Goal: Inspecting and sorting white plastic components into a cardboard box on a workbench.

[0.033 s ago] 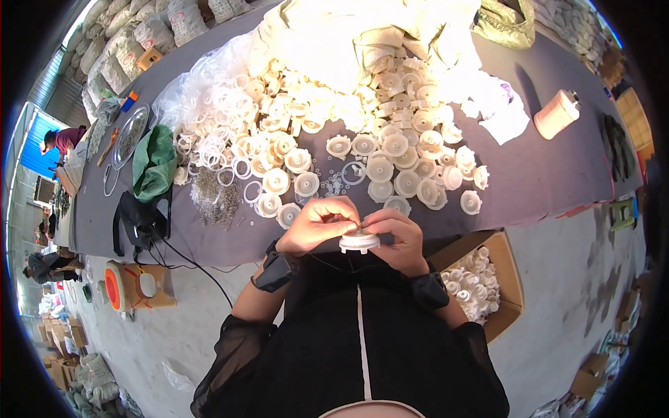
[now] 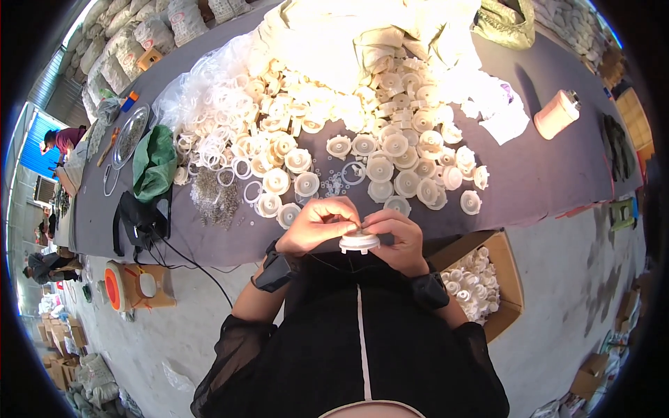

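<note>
Head view: at the tabletop's [image 2: 550, 171] near edge, our right hand [image 2: 404, 240] is clamped on a white cap [image 2: 359, 242]; our left hand [image 2: 317, 226] has its fingertips together over the top, and we cannot tell whether they grip anything. Below that edge, rightward, we have a box [image 2: 512, 268] of white parts [image 2: 477, 279]. Farther in, we see metal bits [image 2: 216, 200], heaped caps [image 2: 380, 169], a green bag [image 2: 155, 164] toward the left edge, a pink spool [image 2: 555, 115] near the right edge and, at the far edge, a pale sack [image 2: 313, 42].
</note>
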`<state>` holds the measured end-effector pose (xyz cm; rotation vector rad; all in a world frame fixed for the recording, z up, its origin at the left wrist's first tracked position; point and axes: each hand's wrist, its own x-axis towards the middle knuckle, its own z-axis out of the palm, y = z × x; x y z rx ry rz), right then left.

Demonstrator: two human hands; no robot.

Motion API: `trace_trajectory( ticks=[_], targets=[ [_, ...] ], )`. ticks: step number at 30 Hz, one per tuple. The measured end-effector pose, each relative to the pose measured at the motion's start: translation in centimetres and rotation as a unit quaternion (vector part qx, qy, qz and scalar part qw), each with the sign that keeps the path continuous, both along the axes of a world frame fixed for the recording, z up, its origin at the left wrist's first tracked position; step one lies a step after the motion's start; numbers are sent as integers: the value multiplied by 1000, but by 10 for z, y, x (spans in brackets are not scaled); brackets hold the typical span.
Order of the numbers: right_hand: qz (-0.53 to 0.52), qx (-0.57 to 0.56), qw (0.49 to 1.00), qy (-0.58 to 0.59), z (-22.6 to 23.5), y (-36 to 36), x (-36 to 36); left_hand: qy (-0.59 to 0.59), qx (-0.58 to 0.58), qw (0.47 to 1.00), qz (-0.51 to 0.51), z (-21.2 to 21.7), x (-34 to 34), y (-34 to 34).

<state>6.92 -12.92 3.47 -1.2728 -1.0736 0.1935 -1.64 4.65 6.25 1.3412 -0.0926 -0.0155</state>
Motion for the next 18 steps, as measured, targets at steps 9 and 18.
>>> trace_trajectory(
  ticks=[9, 18],
  targets=[
    [-38, 15, 997, -63, 8, 0, 2, -92, 125, 987, 34, 12, -13, -7],
    [-64, 4, 986, -154, 13, -2, 1, -132, 212, 964, 91, 8, -21, -13]
  ],
)
